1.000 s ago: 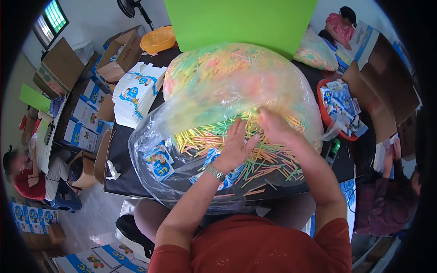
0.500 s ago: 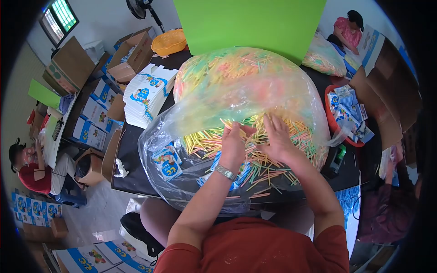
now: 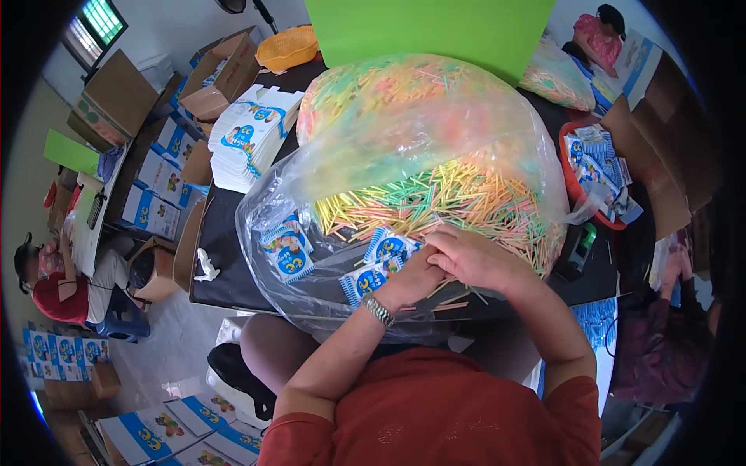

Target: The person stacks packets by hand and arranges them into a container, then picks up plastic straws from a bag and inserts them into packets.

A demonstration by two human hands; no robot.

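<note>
My left hand point(image 3: 418, 278) and my right hand point(image 3: 474, 260) meet in front of the pile of thin coloured candy sticks point(image 3: 435, 198). The right hand's curled fingers lie over the left hand's fingertips. Both look closed, but what lies between them, if anything, is hidden. The sticks, yellow, green, pink and orange, spill from a large clear plastic bag point(image 3: 350, 159). Beside the left hand are blue-and-white printed packets point(image 3: 388, 247). More such packets point(image 3: 289, 250) lie farther left on the bag's plastic.
White printed cartons point(image 3: 250, 140) are stacked at left, below a yellow basket point(image 3: 287, 48). A red basket point(image 3: 569, 172) of packets stands at right near a black-and-green tape dispenser point(image 3: 576, 252). A green board point(image 3: 427, 31) rises behind. Other people sit at both sides.
Both hands have come back from the stick pile toward me and joined. The left fingers, earlier among the sticks, are now covered by the right hand. The view has shifted slightly.
</note>
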